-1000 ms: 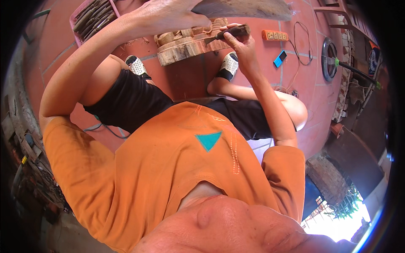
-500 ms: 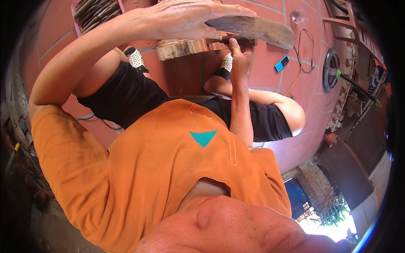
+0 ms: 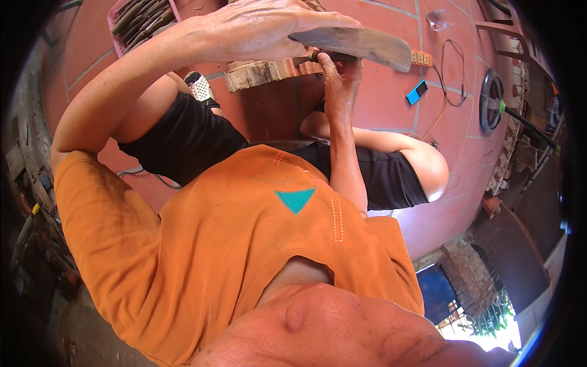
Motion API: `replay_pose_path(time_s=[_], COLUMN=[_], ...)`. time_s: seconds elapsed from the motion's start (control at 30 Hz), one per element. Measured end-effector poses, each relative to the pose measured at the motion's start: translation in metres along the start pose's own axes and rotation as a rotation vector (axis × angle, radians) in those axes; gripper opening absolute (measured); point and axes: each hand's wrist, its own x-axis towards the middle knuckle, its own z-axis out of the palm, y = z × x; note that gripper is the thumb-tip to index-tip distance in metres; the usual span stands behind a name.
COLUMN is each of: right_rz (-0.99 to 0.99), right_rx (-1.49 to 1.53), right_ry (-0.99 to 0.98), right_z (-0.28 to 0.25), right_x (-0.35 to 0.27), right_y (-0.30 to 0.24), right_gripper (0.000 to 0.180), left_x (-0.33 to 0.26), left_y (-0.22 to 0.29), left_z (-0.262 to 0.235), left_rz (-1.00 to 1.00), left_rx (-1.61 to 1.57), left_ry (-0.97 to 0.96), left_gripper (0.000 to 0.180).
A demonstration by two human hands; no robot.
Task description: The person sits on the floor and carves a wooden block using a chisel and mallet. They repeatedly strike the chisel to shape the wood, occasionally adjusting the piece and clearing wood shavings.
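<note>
My left hand [image 3: 263, 32] grips a broad-bladed cleaver [image 3: 367, 46], its index finger stretched along the blade's back; the palm hides the handle. The worn, dull blade points right, above a thick wooden chopping block [image 3: 260, 76] on the floor. My right hand [image 3: 343, 76] is closed around a dark brown stick-like piece [image 3: 310, 57] just under the blade, with the thumb on top. Part of that piece is covered by the fingers and the blade. Whether the edge touches it, I cannot tell.
A pink basket [image 3: 116, 41] of brown stick-like pieces [image 3: 143, 21] stands at the far left. On the red tiles to the right lie a blue phone [image 3: 417, 92], an orange power strip [image 3: 422, 58] with its cord [image 3: 455, 101], and a clear cup [image 3: 436, 20]. A brown chair [image 3: 507, 37] stands beyond.
Both hands, with the cleaver and brown piece, have shifted slightly left in the picture. The power strip now shows past the blade tip. The surroundings have moved slightly right. Both grips stay closed.
</note>
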Motion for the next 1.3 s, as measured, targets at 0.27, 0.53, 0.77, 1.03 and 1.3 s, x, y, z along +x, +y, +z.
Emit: replay_pose_path(time_s=[0.27, 0.53, 0.77, 1.03, 1.3], right_rz=[-0.007, 0.025, 0.035, -0.072, -0.018], right_rx=[-0.021, 0.089, -0.014, 0.064, -0.026], right_ry=[0.017, 0.033, 0.024, 0.048, 0.008], right_z=[0.001, -0.002, 0.001, 0.006, 0.004], right_x=[0.002, 0.003, 0.005, 0.006, 0.005], right_y=[-0.003, 0.002, -0.002, 0.001, -0.002], right_gripper=[0.037, 0.047, 0.047, 0.029, 0.028], left_x=[0.001, 0.002, -0.002, -0.002, 0.002], left_y=[0.004, 0.001, 0.002, 0.015, 0.013], left_z=[-0.004, 0.0, -0.003, -0.005, -0.013], left_rz=[0.054, 0.105, -0.007, 0.136, 0.154], left_rx=[-0.107, -0.194, 0.004, -0.141, 0.011], left_ry=[0.06, 0.085, -0.014, 0.136, 0.056], left_gripper=[0.074, 0.076, 0.075, 0.072, 0.07])
